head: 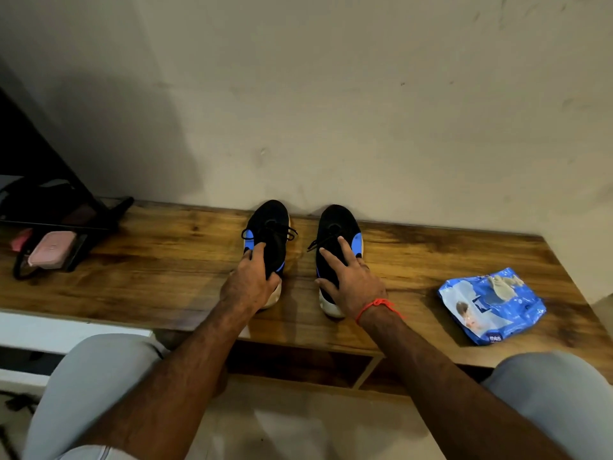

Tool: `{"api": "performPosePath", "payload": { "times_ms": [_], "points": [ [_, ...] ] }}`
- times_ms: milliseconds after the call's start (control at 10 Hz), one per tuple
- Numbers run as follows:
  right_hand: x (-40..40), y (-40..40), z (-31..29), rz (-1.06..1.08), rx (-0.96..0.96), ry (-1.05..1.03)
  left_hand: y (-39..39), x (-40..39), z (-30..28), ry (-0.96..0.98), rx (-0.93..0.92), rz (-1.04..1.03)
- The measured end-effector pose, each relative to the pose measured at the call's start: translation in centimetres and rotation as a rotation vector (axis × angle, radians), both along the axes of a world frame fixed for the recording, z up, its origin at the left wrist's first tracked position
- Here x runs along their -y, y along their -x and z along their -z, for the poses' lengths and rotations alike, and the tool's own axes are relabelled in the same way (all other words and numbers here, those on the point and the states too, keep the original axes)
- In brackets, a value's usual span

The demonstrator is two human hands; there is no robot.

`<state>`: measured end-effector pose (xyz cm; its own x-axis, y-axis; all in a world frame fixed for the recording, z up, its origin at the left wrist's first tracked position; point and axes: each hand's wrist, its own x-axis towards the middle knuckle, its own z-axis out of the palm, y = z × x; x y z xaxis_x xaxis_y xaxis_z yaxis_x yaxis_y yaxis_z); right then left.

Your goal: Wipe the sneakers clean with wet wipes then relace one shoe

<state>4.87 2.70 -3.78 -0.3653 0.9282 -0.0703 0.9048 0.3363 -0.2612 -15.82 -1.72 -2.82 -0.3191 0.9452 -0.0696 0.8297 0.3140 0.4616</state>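
Two black sneakers with blue side panels and pale soles stand side by side on a wooden bench (414, 260), toes to the wall, heels toward the person, a gap of bare wood between them. The left hand (252, 282) grips the left shoe (270, 227) at its heel end: the fingers curl over the collar and the thumb presses the inner side, just above the pale heel. The right hand (351, 282) lies on the right shoe (336, 227) with its fingers spread and nearly straight across the black upper, the thumb out along the inner edge by the heel; it rests there rather than clasping. A red thread (376, 307) circles the right wrist. Both shoes are laced, with loose black lace ends trailing off the tongues toward the gap. The wipes pack (491, 305), blue and crumpled, lies flat on the bench well to the right of the shoes, near the front edge, touched by neither hand. At the bench's far left sits a dark bag (49, 227) with a pink case (51, 249) in it. The person's knees in pale grey trousers show at the lower corners.
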Motion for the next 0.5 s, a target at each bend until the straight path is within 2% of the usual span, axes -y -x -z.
{"api": "performPosePath", "payload": {
  "times_ms": [500],
  "points": [
    [0.38, 0.02, -0.15, 0.020, -0.077, 0.019, -0.23, -0.08, -0.26, 0.016, -0.013, -0.025]
  ]
}}
